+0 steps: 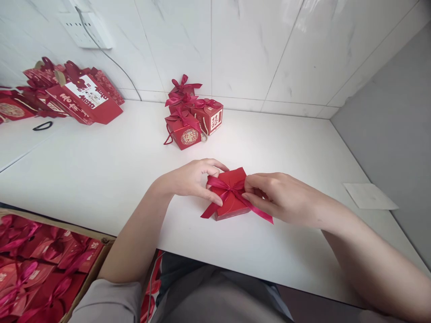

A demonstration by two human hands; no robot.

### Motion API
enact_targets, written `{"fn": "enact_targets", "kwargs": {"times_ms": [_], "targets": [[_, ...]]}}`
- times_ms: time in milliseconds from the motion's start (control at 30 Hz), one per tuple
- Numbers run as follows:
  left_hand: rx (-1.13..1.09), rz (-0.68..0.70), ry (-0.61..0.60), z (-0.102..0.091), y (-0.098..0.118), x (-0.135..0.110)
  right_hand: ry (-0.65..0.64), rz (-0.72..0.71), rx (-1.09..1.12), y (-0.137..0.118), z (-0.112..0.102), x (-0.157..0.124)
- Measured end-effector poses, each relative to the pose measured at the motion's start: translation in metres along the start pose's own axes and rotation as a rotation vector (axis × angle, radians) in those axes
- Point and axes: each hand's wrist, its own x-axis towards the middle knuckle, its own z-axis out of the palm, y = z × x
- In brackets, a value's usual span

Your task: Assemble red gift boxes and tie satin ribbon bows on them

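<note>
A red gift box (234,208) sits on the white table in front of me, with a crimson ribbon (230,189) tied in a bow across its top. My left hand (193,179) grips the box's left side, thumb on the near part of the lid beside the bow's left loop and fingers reaching round the far corner. On the other side, my right hand (283,195) pinches the bow's right loop between thumb and fingers. One ribbon tail points to the near left, the other to the near right under my right hand. The right fingertips are partly hidden.
Several finished-looking red boxes with bows (188,128) stand together near the wall. Red gift bags (90,101) and a black loop (42,126) lie at the far left. A carton (97,264) full of ribboned red boxes is at lower left. A white card (370,196) lies right.
</note>
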Motion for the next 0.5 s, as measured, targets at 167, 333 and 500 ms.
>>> {"fn": "enact_targets", "kwargs": {"times_ms": [167,333,500], "targets": [[0.008,-0.003,-0.013,-0.001,0.001,0.0,0.0,-0.009,-0.02,0.004,-0.004,-0.001],[0.01,0.014,-0.01,-0.001,0.0,-0.001,-0.123,0.053,-0.004,0.009,-0.013,-0.008],[0.003,0.004,-0.007,0.0,0.0,-0.001,-0.281,0.246,-0.021,0.008,-0.018,-0.015]]}}
